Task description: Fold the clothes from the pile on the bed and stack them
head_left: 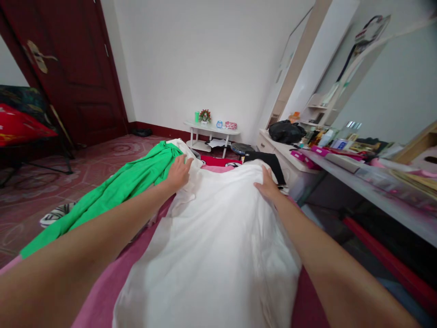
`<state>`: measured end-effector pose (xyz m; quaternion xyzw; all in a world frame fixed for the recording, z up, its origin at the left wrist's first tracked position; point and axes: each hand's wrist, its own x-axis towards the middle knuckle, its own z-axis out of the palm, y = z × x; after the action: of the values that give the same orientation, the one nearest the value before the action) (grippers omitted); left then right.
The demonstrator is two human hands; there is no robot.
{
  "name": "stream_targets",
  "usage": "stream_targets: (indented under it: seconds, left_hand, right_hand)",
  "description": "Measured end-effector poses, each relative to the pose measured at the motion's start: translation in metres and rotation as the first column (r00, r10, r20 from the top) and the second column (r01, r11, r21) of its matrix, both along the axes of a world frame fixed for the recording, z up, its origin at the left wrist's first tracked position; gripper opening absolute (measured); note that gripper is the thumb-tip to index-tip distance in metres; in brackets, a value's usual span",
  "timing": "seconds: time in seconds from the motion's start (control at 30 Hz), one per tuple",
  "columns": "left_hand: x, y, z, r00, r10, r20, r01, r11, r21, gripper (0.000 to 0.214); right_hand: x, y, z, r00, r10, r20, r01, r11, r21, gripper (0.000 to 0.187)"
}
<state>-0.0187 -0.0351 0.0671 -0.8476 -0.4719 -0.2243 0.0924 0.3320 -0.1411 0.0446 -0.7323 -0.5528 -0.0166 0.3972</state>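
A white garment [208, 237], which looks like a shirt, lies spread lengthwise in front of me over a pink cover [102, 282]. At its far left corner is my left hand [180, 174], fingers apart and resting on or just over the white cloth. My right hand [269, 183] grips the far right edge, thumb on top and fingers partly hidden by the fabric. Along the left side, beside my left forearm, a green garment [116, 187] lies stretched out. Black clothing [269, 161] and a red piece of clothing [218, 161] lie beyond the white one.
To the right stands a dressing table [287, 152] with a black plastic bag [287, 131], bottles and boxes on it. A small white table [213, 129] is against the far wall. At left are a dark red door [68, 59] and a chair with a red item [20, 125].
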Motion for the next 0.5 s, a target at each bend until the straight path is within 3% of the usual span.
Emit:
stream_targets:
  seconds: [0.1,0.2,0.27,0.43,0.5]
  left_hand:
    - [-0.018,-0.034,-0.014,0.974,-0.224,-0.038,0.225,0.974,0.038,0.054]
    - [-0.053,-0.08,-0.026,0.879,-0.476,-0.035,0.474,0.879,-0.041,0.046]
    - [-0.08,-0.11,-0.03,0.811,-0.585,0.019,0.58,0.798,-0.164,0.036]
    - [-0.132,-0.167,-0.022,0.708,-0.673,0.212,0.666,0.538,-0.517,0.021]
    - [-0.143,-0.181,-0.016,0.708,-0.657,0.26,0.667,0.502,-0.55,0.023]
  right_hand:
    - [-0.011,-0.03,-0.016,0.995,0.093,0.039,-0.087,0.988,-0.127,0.071]
    - [-0.026,-0.083,-0.027,0.973,0.227,0.034,-0.219,0.962,-0.161,0.052]
    - [-0.035,-0.122,-0.028,0.957,0.285,-0.064,-0.292,0.934,-0.205,0.045]
    - [-0.051,-0.196,-0.022,0.911,0.338,-0.235,-0.404,0.844,-0.353,0.059]
    - [-0.058,-0.21,-0.021,0.912,0.33,-0.242,-0.404,0.823,-0.399,0.066]
